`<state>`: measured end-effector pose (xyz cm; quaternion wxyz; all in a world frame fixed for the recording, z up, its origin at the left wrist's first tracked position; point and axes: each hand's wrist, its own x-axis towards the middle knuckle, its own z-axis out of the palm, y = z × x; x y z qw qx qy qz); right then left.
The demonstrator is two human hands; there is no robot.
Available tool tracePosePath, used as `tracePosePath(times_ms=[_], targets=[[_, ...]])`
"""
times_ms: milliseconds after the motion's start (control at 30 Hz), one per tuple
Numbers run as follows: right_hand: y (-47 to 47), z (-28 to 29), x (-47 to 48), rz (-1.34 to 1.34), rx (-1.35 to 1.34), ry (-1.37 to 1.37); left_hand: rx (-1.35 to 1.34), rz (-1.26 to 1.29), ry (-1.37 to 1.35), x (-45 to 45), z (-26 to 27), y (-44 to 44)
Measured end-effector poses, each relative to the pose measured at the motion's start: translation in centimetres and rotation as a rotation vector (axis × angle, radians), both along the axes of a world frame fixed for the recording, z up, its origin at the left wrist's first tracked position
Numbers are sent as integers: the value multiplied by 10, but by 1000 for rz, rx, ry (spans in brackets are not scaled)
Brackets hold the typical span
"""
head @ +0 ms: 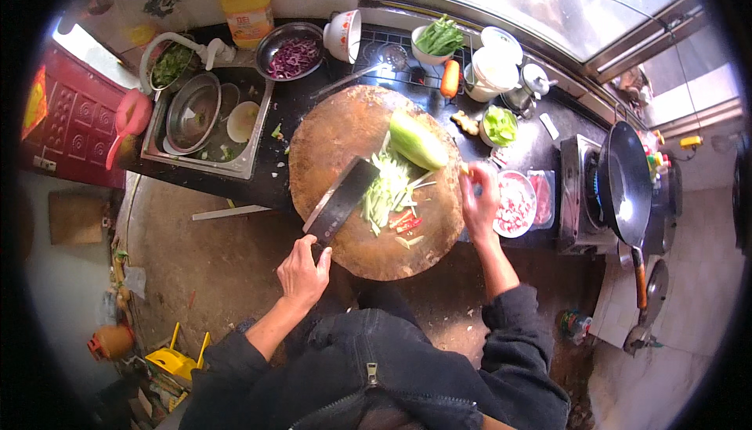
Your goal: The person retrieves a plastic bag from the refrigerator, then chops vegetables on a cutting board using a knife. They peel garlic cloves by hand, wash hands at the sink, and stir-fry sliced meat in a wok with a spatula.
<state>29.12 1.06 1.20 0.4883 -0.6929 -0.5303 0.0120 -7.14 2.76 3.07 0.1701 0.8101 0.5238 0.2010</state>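
My left hand [304,272] grips the handle of a dark-bladed cleaver [343,200], which lies slantwise over the left half of a round wooden chopping block [329,130]. Beside its blade is a heap of pale green shreds [386,186]. A large piece of pale green gourd [417,141] rests behind the heap. Cut red chilli pieces [405,222] lie in front of it. My right hand [480,195] is at the block's right edge, its fingertips pinched on a small pale-yellow piece whose kind I cannot tell.
To the right stand a white bowl of chopped red-and-white pieces [514,205], packaged meat [541,195] and a wok [626,183] on a lit gas stove. Behind are a carrot [450,79], ginger [466,122] and a bowl of greens [437,42]. A sink [258,142] holding basins is at left.
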Motion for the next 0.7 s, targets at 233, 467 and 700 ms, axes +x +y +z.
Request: tracePosePath(times_ms=[233,467,700], targets=[[177,25,-47,316,-132,-134,-19,-5,133,17,-27,-1],[210,66,-142,548,-781,-695,-162,-104,17,-42,-10,-13],[212,19,-100,364,-649,-586,-300,376,4,-250,-38,-63]])
